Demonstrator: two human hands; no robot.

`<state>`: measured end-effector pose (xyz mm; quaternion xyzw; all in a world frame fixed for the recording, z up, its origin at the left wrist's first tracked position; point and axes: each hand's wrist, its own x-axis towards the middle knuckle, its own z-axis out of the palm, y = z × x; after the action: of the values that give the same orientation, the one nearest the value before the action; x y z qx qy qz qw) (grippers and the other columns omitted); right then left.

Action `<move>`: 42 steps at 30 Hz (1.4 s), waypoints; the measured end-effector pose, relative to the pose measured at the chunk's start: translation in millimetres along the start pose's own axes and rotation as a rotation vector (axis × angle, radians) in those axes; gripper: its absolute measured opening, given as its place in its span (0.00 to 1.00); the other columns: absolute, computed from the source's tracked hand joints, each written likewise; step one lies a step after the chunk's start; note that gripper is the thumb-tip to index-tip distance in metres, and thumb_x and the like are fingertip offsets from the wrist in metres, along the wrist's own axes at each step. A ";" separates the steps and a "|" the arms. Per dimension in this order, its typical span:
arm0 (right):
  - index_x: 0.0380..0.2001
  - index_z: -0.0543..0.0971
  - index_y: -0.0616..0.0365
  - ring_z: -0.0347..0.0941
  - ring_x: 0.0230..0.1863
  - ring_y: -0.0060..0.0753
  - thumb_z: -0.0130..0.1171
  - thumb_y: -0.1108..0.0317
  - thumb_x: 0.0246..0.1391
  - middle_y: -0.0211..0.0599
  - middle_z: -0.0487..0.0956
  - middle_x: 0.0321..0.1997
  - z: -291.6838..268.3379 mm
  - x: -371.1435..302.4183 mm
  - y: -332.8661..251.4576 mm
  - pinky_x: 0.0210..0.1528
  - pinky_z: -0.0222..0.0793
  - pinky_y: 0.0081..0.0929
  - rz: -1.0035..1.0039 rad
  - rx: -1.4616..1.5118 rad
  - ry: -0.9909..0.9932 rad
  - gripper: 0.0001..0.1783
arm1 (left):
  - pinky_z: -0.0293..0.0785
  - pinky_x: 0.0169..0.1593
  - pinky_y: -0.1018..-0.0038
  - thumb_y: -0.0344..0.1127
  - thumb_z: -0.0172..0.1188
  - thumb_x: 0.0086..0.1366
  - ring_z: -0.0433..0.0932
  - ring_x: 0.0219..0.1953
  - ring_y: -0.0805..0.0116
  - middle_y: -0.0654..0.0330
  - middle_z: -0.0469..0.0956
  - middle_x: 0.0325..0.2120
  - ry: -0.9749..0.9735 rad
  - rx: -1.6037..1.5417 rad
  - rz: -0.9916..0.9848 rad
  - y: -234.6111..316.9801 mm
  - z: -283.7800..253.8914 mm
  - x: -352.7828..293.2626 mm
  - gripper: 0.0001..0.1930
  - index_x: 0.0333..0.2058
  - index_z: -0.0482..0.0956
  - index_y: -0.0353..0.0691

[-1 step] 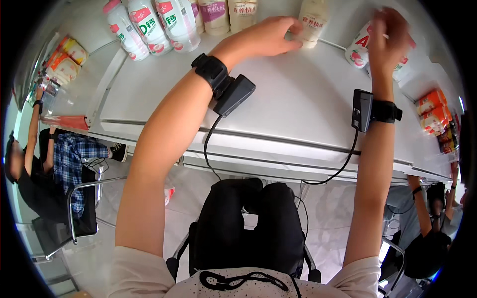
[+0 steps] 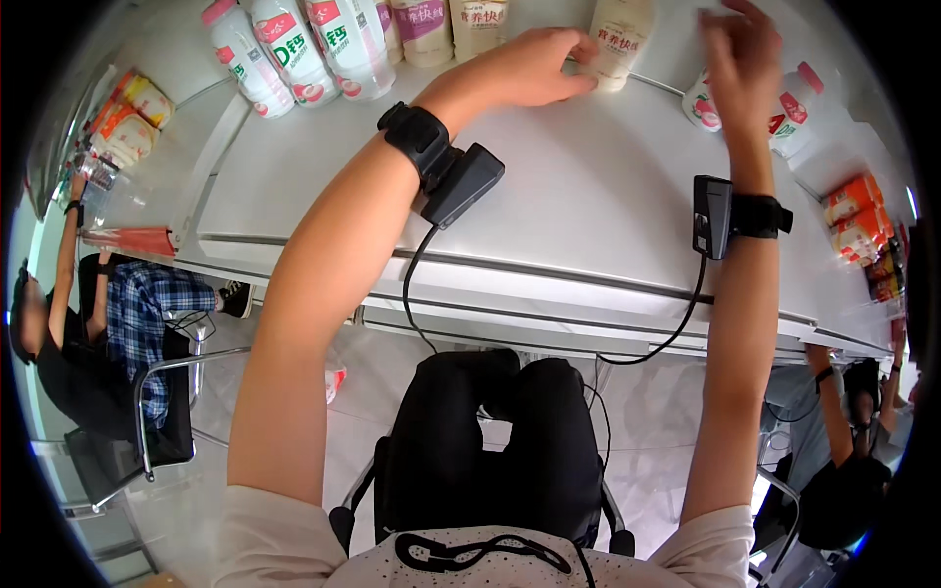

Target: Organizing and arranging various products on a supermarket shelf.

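A cream-coloured drink bottle (image 2: 618, 49) stands at the far side of the white table. My left hand (image 2: 539, 69) is at its left side, thumb and fingers apart; whether the fingertips touch the bottle I cannot tell. On the right, my right hand (image 2: 745, 64) is raised over the table, slightly blurred, fingers apart and nothing visible in them. Behind it are a white bottle (image 2: 702, 106) with a pink fruit print, partly hidden by the hand, and a pink-capped white bottle (image 2: 794, 108). A black strap with a small box circles each wrist.
White bottles with pink caps (image 2: 338, 49) stand at the far left, beside a purple-labelled bottle (image 2: 423, 34) and a cream-labelled bottle (image 2: 478, 29). Orange packages (image 2: 855, 220) lie beyond the right side, others (image 2: 132, 127) beyond the left. Cables hang over the table's (image 2: 549, 196) near edge. People sit on both sides.
My right hand has shifted left and farther away, uncovering more of the pink-capped bottle at the right. My left hand has hardly moved.
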<state>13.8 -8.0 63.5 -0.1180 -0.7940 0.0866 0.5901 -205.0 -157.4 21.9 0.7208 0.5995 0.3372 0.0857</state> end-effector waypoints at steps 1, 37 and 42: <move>0.56 0.68 0.66 0.73 0.28 0.19 0.65 0.59 0.59 0.34 0.81 0.32 13.9 -2.2 16.8 0.32 0.69 0.19 0.081 0.081 -0.155 0.29 | 0.77 0.47 0.66 0.43 0.61 0.65 0.83 0.41 0.56 0.49 0.79 0.51 0.001 0.026 0.003 3.9 -0.9 5.1 0.25 0.55 0.73 0.33; 0.55 0.77 0.57 0.73 0.33 0.25 0.50 0.78 0.53 0.35 0.81 0.38 70.7 -39.3 -24.9 0.36 0.70 0.28 0.438 0.321 -0.929 0.25 | 0.79 0.48 0.63 0.37 0.59 0.63 0.83 0.44 0.52 0.47 0.83 0.43 0.197 0.024 0.201 16.9 9.8 7.6 0.21 0.54 0.73 0.37; 0.53 0.77 0.59 0.78 0.36 0.32 0.55 0.77 0.54 0.40 0.83 0.41 76.6 -44.3 -0.2 0.41 0.73 0.29 0.145 0.206 -0.617 0.21 | 0.77 0.51 0.62 0.48 0.55 0.68 0.81 0.48 0.49 0.44 0.81 0.47 0.235 0.126 0.126 9.4 15.2 10.9 0.26 0.56 0.71 0.34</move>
<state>-47.4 -20.9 0.8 -0.0822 -0.9119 0.2397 0.3230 -187.9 -145.6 19.5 0.7164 0.5790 0.3858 -0.0518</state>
